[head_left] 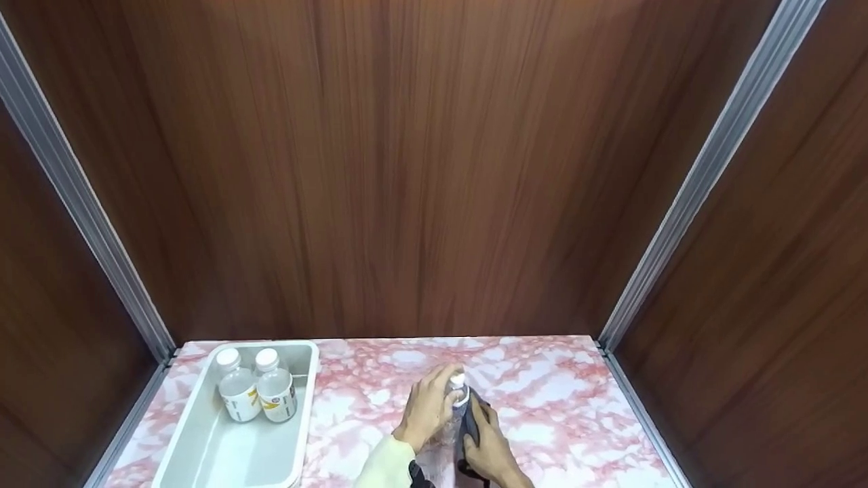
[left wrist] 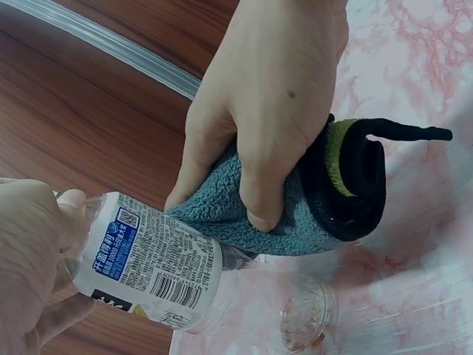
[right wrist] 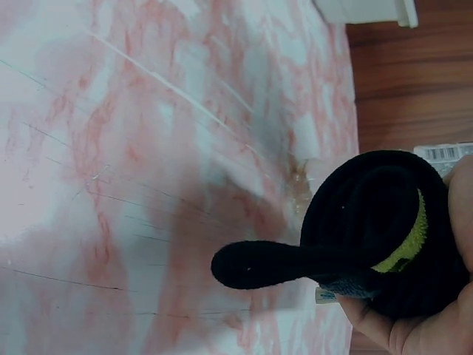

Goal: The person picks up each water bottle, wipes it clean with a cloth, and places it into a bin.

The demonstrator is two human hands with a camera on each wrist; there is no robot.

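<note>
A clear plastic bottle with a white cap (head_left: pixel 457 379) and a printed label (left wrist: pixel 159 262) is in my left hand (head_left: pixel 430 403). In the left wrist view the left fingers (left wrist: pixel 63 214) curl round the bottle's upper end. My right hand (head_left: pixel 491 447) grips a rolled towel (left wrist: pixel 244 200), grey-blue outside, with a black inner side and a yellow-green stripe. The towel touches the bottle's side. In the right wrist view the black end of the roll (right wrist: pixel 369 222) shows, with a loose strip sticking out; most of the bottle is hidden behind it.
A pale grey tray (head_left: pixel 224 468) stands at the left of the pink marbled tabletop (head_left: pixel 556 407). Two white-capped bottles (head_left: pixel 239 393) stand upright side by side at its far end. Brown wood panels (head_left: pixel 407 169) with metal corner rails (head_left: pixel 705 176) enclose the table.
</note>
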